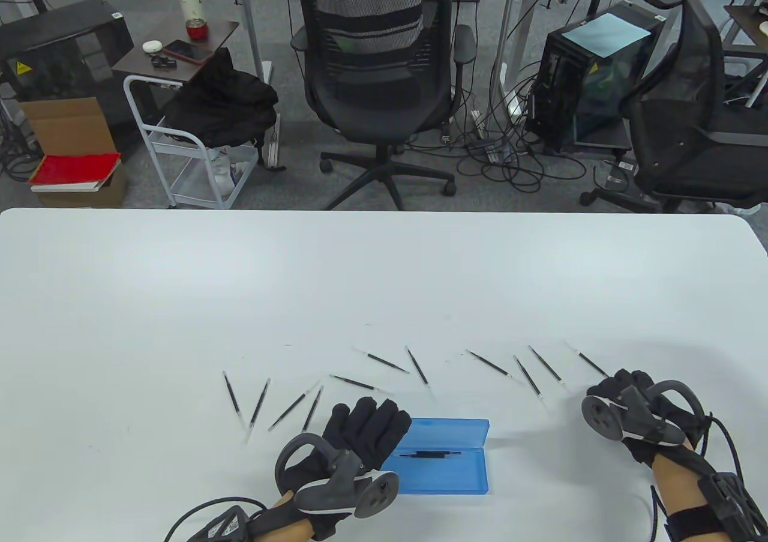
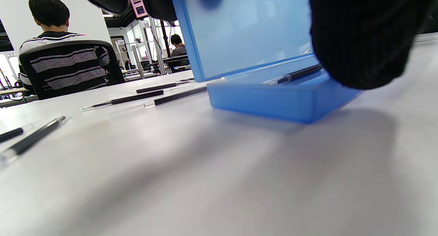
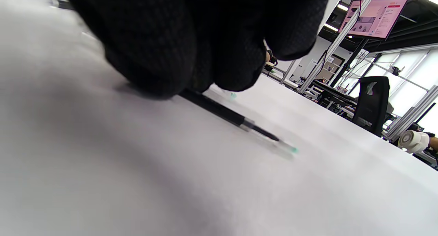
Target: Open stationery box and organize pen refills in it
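The blue stationery box (image 1: 447,476) lies open at the near middle of the table, its lid (image 2: 246,30) standing up. A black pen refill (image 1: 429,454) lies inside its base. My left hand (image 1: 369,422) is at the box's left end and holds the lid, with one finger (image 2: 359,41) in front of it and others behind. Several more refills (image 1: 369,384) lie scattered in a row across the table. At the right, my right hand (image 1: 612,383) curls over the rightmost refill (image 1: 591,363), fingertips (image 3: 154,68) pinching that refill (image 3: 232,118) against the table.
The white table (image 1: 384,278) stretches far beyond the refills. Loose refills (image 2: 137,97) lie close to the box's left side. Office chairs, computer cases and a cart stand on the floor past the far edge. A person sits with their back to the table.
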The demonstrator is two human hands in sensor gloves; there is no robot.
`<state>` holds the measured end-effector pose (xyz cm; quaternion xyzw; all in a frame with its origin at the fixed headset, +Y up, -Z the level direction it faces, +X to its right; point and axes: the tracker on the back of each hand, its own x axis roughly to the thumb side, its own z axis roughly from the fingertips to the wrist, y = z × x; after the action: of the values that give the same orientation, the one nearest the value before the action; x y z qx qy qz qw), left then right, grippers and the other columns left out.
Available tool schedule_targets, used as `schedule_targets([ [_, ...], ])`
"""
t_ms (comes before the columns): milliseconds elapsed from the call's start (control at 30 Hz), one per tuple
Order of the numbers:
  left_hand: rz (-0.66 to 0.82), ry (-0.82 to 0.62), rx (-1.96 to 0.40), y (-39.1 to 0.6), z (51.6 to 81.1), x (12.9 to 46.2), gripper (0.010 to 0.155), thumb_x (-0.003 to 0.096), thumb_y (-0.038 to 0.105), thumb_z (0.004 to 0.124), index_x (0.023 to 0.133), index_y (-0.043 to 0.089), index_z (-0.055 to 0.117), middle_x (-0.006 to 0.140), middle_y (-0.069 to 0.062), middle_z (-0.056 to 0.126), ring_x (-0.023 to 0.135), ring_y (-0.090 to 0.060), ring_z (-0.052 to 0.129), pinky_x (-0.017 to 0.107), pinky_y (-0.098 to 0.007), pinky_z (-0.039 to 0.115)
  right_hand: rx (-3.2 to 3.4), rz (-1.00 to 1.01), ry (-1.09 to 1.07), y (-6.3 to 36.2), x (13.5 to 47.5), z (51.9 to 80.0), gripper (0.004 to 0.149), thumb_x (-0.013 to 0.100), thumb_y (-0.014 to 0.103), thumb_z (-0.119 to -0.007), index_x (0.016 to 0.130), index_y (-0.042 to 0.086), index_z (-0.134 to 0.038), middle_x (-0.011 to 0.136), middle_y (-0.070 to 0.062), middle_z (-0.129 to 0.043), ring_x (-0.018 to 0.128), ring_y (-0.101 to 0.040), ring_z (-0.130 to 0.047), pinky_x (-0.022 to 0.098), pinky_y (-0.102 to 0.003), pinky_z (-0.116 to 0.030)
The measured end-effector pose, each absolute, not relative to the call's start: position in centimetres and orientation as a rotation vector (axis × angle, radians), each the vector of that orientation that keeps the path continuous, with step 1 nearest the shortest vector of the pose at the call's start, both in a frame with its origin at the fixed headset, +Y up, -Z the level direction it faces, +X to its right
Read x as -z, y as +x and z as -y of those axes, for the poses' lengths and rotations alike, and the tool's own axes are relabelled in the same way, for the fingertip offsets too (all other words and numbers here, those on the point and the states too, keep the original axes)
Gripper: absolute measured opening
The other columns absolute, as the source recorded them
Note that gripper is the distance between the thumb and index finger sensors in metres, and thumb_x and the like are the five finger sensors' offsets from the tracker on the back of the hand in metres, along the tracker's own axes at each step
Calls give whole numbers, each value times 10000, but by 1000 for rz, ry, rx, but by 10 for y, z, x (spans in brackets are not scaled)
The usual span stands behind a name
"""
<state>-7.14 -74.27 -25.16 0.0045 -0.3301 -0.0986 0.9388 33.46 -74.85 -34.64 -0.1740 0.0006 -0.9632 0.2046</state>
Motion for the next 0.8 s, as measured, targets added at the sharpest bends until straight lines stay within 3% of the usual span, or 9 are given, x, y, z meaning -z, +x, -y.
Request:
schedule_targets([
  [233, 675, 8, 199, -72, 743, 252, 1139, 419, 642, 819, 1189, 190, 113, 1287, -109, 186, 1174, -468, 413, 809, -675, 479, 2688, 17, -490, 334, 346, 751, 466, 368, 244, -979, 814, 261, -845, 730, -42, -1041, 734, -301, -1006, 665, -555, -780],
  [467, 675, 9, 201, -72, 743, 252, 1135, 420, 643, 817, 1188, 191, 114, 1287, -111, 188, 1173, -468, 418, 808, -674, 482, 2750, 103, -363, 337, 349, 752, 536, 386, 277, -951, 883, 191, -767, 736, -48, -1003, 710, -315, -1002, 647, -587, -790],
  [800, 676, 11, 203, -71, 743, 252, 1135, 422, 642, 817, 1188, 188, 114, 1287, -112, 185, 1172, -470, 418, 807, -675, 482, 2840, 28, -239, 345, 346, 744, 556, 381, 314, -953, 885, 191, -755, 725, -28, -1004, 685, -294, -1012, 629, -569, -812],
])
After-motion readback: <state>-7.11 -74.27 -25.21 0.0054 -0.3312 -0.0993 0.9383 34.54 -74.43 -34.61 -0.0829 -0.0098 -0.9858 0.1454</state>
